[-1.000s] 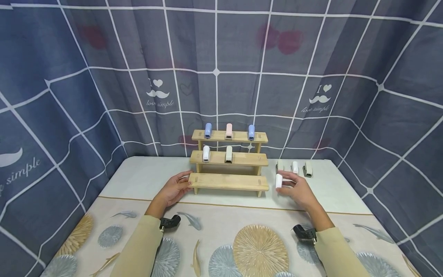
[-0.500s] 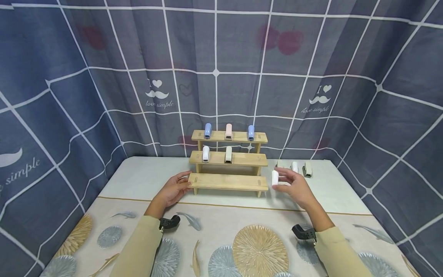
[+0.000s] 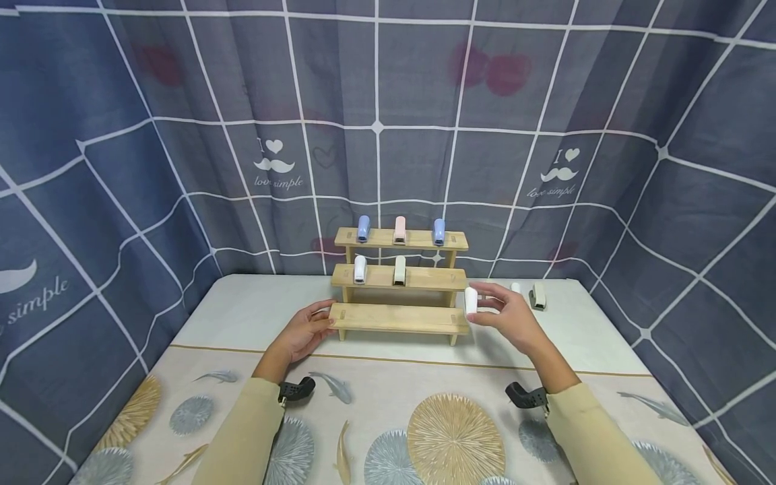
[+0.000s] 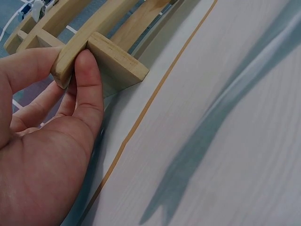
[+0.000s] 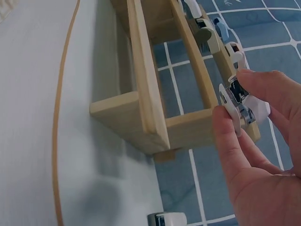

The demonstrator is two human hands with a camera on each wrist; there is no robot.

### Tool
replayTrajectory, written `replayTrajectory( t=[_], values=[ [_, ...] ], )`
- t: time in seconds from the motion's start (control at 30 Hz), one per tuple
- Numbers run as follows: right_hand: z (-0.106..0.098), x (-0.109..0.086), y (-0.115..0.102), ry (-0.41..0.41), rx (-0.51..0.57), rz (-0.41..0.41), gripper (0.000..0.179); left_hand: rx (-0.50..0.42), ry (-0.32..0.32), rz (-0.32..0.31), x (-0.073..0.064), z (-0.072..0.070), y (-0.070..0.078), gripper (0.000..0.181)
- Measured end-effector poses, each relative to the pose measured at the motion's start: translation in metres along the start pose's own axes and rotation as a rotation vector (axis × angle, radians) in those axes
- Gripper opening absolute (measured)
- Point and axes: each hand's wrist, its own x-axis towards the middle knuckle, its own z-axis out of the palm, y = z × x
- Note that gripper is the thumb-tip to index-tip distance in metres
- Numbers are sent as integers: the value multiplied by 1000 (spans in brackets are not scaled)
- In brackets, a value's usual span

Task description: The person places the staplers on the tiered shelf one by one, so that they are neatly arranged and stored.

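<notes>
White stapler (image 3: 471, 300) pinched by the right hand (image 3: 508, 315); wooden rack (image 3: 398, 317) gripped by the left hand (image 3: 303, 331).

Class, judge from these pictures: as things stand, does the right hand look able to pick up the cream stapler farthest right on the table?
Probably not yet: the right hand already pinches a white stapler. Otherwise the way looks free; the cream stapler stands close by, with nothing on top of it.
</notes>
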Motion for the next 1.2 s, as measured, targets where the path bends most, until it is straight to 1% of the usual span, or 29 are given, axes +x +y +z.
replayTrajectory(
  t=[0.17,0.37,0.57,0.87,0.97,1.2],
  values=[
    [5,7,-3,-12,-1,-16,73,7,17,-12,0,1,0,64],
    [9,14,-7,-36,25,-24,73,-6,7,-8,-1,1,0,64],
    [12,19,-14,-42,20,-43,72,1,0,-1,-1,1,0,64],
    [16,28,-18,-57,30,-57,72,-5,7,1,2,2,-2,64],
    [18,33,-20,-59,35,-55,71,-10,14,-5,2,3,-3,64],
    [21,51,-27,-73,45,-57,71,-1,2,7,0,1,-4,65]
  ],
)
